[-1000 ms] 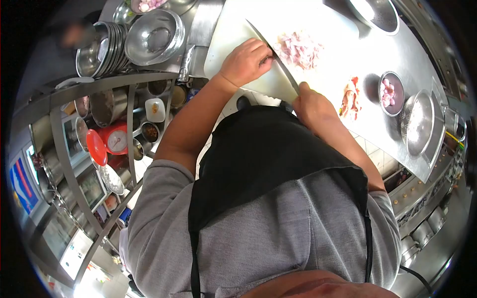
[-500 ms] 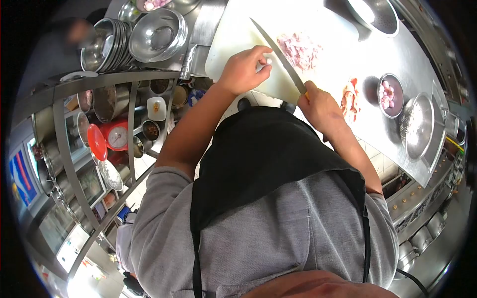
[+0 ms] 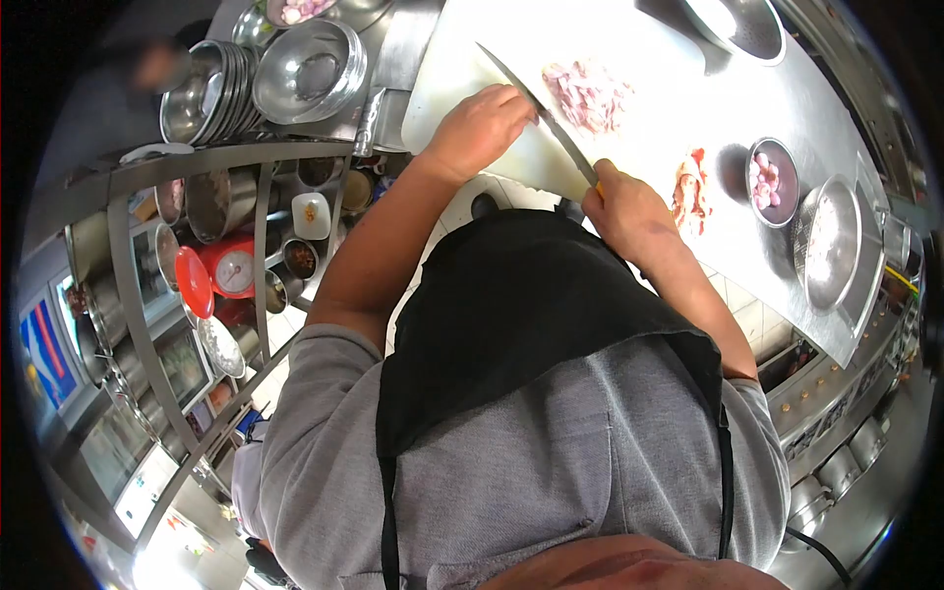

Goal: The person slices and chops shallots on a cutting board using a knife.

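Note:
My right hand (image 3: 629,211) is closed round the orange handle of a long knife (image 3: 553,126), whose blade lies slantwise over the white cutting board (image 3: 442,113). Beside the blade, my left hand (image 3: 484,130) has its fingers curled together at the blade's near side; what they hold is too small to make out. Just beyond the blade lies a heap of sliced pinkish shallots (image 3: 590,95). Reddish-brown peelings (image 3: 692,192) lie to the right of my right hand.
A bowl of peeled shallots (image 3: 765,182) and a metal colander (image 3: 828,241) stand at the right. Another bowl (image 3: 742,28) is at the top right. Metal bowls (image 3: 310,74) are stacked upper left, above a rack with a red scale (image 3: 232,267).
My left hand's fingers have closed from a looser pose, and the small white piece at them is now hidden. The knife and my right hand have shifted slightly left.

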Motion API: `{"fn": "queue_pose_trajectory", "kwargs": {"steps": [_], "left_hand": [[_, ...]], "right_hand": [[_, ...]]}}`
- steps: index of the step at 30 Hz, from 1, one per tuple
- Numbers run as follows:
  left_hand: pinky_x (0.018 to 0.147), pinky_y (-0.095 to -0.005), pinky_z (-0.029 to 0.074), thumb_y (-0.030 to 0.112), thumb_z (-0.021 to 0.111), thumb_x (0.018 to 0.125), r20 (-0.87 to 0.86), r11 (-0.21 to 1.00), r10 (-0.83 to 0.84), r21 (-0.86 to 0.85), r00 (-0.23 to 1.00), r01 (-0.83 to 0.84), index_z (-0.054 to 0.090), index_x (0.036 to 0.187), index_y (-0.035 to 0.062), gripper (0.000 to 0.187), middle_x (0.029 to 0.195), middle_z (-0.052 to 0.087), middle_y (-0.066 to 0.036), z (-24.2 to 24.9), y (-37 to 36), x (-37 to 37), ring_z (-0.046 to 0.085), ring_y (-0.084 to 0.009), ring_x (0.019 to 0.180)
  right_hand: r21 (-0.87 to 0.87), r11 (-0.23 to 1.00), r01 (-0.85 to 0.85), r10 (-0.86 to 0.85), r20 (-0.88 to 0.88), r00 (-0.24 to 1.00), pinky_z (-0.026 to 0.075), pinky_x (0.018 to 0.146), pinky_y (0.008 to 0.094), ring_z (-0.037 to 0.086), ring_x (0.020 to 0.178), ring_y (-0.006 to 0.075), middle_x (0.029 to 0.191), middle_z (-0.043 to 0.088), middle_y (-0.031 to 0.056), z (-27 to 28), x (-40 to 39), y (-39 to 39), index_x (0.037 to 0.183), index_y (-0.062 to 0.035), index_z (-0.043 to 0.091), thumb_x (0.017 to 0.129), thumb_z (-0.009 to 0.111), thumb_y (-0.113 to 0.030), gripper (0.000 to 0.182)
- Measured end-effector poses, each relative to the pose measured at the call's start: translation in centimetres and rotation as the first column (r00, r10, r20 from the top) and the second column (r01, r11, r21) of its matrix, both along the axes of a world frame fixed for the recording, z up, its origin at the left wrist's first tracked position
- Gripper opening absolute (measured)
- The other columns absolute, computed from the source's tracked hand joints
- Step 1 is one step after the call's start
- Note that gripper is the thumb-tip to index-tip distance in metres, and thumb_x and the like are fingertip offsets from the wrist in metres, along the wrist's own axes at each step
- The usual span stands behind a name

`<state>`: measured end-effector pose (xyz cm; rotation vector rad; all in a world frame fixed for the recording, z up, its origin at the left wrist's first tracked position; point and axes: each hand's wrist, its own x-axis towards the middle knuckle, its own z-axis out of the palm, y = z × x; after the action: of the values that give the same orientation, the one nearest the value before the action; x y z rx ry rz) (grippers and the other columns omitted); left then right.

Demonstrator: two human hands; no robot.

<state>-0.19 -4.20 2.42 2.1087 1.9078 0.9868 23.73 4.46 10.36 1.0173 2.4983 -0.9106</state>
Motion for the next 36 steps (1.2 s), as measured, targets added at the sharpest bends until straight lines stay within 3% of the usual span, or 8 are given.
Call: {"fn": "queue_pose_trajectory", "kwargs": {"steps": [8, 13, 18, 22, 28, 30, 36], "left_hand": [[0.085, -0.0446, 0.056, 0.011, 0.070, 0.094, -0.094, 0.998, 0.010, -0.053, 0.996, -0.015, 0.068, 0.098, 0.0057, 0.007, 0.099, 0.065, -0.011, 0.1, 0.3, -0.4, 0.066, -0.0334, 0.099], [0.082, -0.0454, 0.057, 0.013, 0.071, 0.093, -0.047, 1.000, 0.001, -0.021, 0.999, -0.002, 0.068, 0.098, 0.0056, 0.009, 0.099, 0.066, -0.011, 0.2, 0.4, -0.4, 0.067, -0.0337, 0.096], [0.080, -0.0462, 0.057, 0.012, 0.073, 0.091, -0.025, 0.999, 0.037, -0.009, 0.999, -0.037, 0.067, 0.097, 0.0055, 0.011, 0.097, 0.067, -0.010, -0.5, 0.4, -0.5, 0.068, -0.0343, 0.093], [0.080, -0.0452, 0.057, 0.008, 0.071, 0.088, -0.020, 0.999, 0.032, 0.004, 0.999, -0.032, 0.067, 0.095, 0.0057, 0.008, 0.096, 0.066, -0.010, -0.6, 0.4, -0.4, 0.067, -0.0340, 0.092], [0.079, -0.0442, 0.057, 0.006, 0.070, 0.087, 0.017, 0.998, 0.048, 0.035, 0.999, -0.049, 0.067, 0.093, 0.0056, 0.007, 0.094, 0.065, -0.010, -0.6, 0.1, 0.1, 0.067, -0.0335, 0.091], [0.080, -0.0439, 0.057, 0.006, 0.071, 0.087, 0.027, 0.998, 0.065, 0.012, 0.998, -0.065, 0.067, 0.093, 0.0056, 0.007, 0.094, 0.065, -0.010, -0.8, 0.2, 0.1, 0.067, -0.0334, 0.092], [0.079, -0.0438, 0.056, 0.005, 0.071, 0.087, 0.007, 0.996, 0.083, 0.014, 0.997, -0.083, 0.065, 0.092, 0.0042, 0.008, 0.093, 0.065, -0.011, -0.8, 0.1, 0.2, 0.067, -0.0334, 0.090]], "right_hand": [[0.013, 0.999, -0.045, 0.045, 0.017, 0.999, 0.051, 0.087, 0.0574, 0.068, 0.098, 0.0481, 0.099, 0.071, 0.0290, 1.2, 2.0, 0.1, 0.108, 0.0014, 0.058, 0.098, 0.055, -0.022, 0.026], [-0.021, 0.999, -0.048, 0.049, 0.059, 0.997, 0.051, 0.088, 0.0578, 0.068, 0.099, 0.0479, 0.098, 0.071, 0.0288, 1.4, 1.9, 0.1, 0.110, 0.0010, 0.057, 0.097, 0.054, -0.021, 0.026], [-0.002, 0.999, -0.050, 0.050, -0.007, 0.999, 0.051, 0.087, 0.0574, 0.068, 0.099, 0.0477, 0.098, 0.071, 0.0295, -1.5, 0.6, 0.5, 0.110, 0.0001, 0.057, 0.098, 0.054, -0.021, 0.025], [0.023, 0.997, -0.079, 0.079, -0.015, 0.997, 0.051, 0.086, 0.0574, 0.069, 0.098, 0.0478, 0.097, 0.070, 0.0297, 0.9, 1.1, 0.7, 0.109, 0.0004, 0.056, 0.098, 0.054, -0.021, 0.024], [-0.051, 0.997, -0.056, 0.063, 0.135, 0.989, 0.051, 0.086, 0.0570, 0.068, 0.097, 0.0484, 0.098, 0.070, 0.0299, 0.8, 1.4, 0.5, 0.109, 0.0010, 0.056, 0.098, 0.054, -0.020, 0.024], [-0.051, 0.996, -0.072, 0.071, -0.012, 0.997, 0.052, 0.088, 0.0564, 0.068, 0.100, 0.0481, 0.100, 0.070, 0.0302, -0.9, 0.8, 0.7, 0.110, 0.0010, 0.056, 0.099, 0.054, -0.021, 0.024], [-0.032, 0.996, -0.084, 0.084, 0.013, 0.996, 0.051, 0.086, 0.0566, 0.068, 0.097, 0.0486, 0.095, 0.070, 0.0292, 1.3, 0.8, 0.8, 0.109, 0.0009, 0.056, 0.099, 0.055, -0.021, 0.024]]}}
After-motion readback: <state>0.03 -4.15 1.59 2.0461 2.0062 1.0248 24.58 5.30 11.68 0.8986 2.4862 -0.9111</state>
